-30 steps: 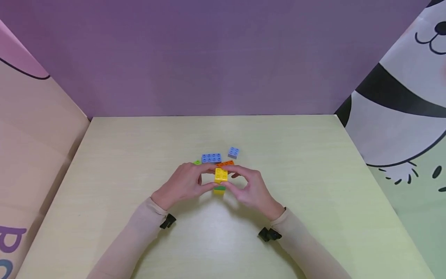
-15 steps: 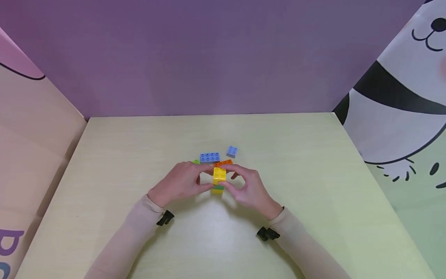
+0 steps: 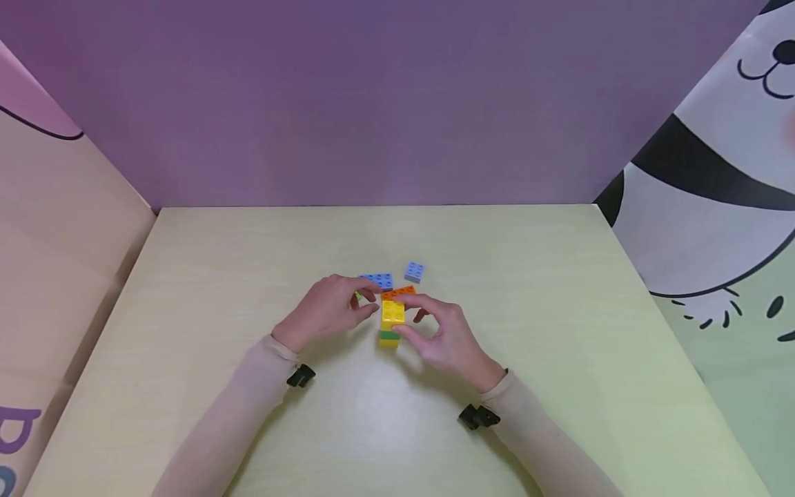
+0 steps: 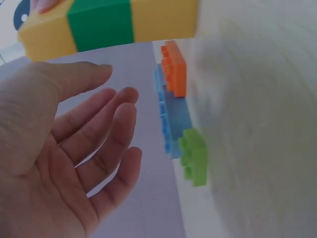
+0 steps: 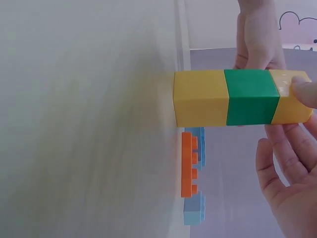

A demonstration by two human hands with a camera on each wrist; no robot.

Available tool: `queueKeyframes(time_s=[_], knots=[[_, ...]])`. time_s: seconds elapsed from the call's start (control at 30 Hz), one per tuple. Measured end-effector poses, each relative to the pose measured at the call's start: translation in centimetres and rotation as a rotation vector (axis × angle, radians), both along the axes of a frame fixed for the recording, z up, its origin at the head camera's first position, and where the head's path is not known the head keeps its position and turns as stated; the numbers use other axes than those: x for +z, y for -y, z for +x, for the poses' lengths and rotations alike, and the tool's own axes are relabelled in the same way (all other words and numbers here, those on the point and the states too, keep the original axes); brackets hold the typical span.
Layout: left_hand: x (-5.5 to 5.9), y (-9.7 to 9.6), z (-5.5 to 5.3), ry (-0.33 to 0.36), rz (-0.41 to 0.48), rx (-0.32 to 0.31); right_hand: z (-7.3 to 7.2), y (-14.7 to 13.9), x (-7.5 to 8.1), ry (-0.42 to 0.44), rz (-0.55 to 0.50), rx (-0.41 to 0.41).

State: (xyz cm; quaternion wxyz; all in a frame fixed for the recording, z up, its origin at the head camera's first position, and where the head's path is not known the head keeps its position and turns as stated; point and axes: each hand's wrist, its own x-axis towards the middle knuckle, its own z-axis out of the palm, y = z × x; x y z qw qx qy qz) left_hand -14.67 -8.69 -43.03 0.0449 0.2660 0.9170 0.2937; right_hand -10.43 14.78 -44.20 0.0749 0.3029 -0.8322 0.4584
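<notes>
A tower of a yellow brick (image 5: 202, 111), a green brick (image 5: 252, 101) and a top yellow brick (image 3: 393, 315) stands upright on the table. My right hand (image 3: 444, 339) pinches the top yellow brick between thumb and fingers; the thumb presses its near side in the right wrist view. To the tower's left, my left hand (image 3: 328, 310) is off the bricks, fingers loosely bent and holding nothing. A light green brick (image 4: 197, 158) lies beyond the left hand, mostly covered by it in the head view.
Behind the tower lie an orange brick (image 3: 404, 291), a long blue brick (image 3: 381, 279) and a small blue brick (image 3: 414, 271). A purple wall (image 3: 373, 103) rises along the back edge of the pale table (image 3: 559, 290).
My left hand has let go of the tower and moved slightly left and back, toward the light green brick. The right hand keeps its grip on the top yellow brick.
</notes>
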Motion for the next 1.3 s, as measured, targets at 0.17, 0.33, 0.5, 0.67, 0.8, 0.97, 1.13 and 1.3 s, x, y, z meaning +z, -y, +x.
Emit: queueKeyframes(time_s=[0.17, 0.33, 0.5, 0.67, 0.8, 0.97, 1.13, 1.3], knots=[[-1.0, -0.8, -0.6, 0.012, -0.001, 0.030, -0.2, -0.2, 0.0, 0.026, 0.000, 0.020], [-1.8, -1.7, -1.4, 0.024, -0.039, 0.032, -0.2, -0.3, 0.1, 0.057, -0.010, 0.024], [-2.0, -2.4, -2.1, 0.045, -0.063, 0.032, -0.3, -0.4, 0.0, 0.079, -0.020, 0.007], [-2.1, -3.0, -2.7, 0.055, -0.098, 0.046, -0.3, -0.4, 0.2, 0.079, -0.023, 0.006], [-1.9, -3.4, -2.9, 0.066, -0.128, 0.052, -0.3, -0.4, 0.2, 0.078, -0.028, 0.004], [-2.0, -3.9, -3.1, 0.062, -0.152, 0.051, -0.4, -0.4, 0.1, 0.073, -0.040, 0.003], [-2.0, -4.3, -3.3, 0.036, -0.160, 0.031, -0.4, -0.3, 0.1, 0.073, -0.043, 0.000], [-2.0, -4.5, -3.5, 0.023, -0.164, 0.016, -0.3, -0.4, 0.1, 0.078, -0.041, -0.003]])
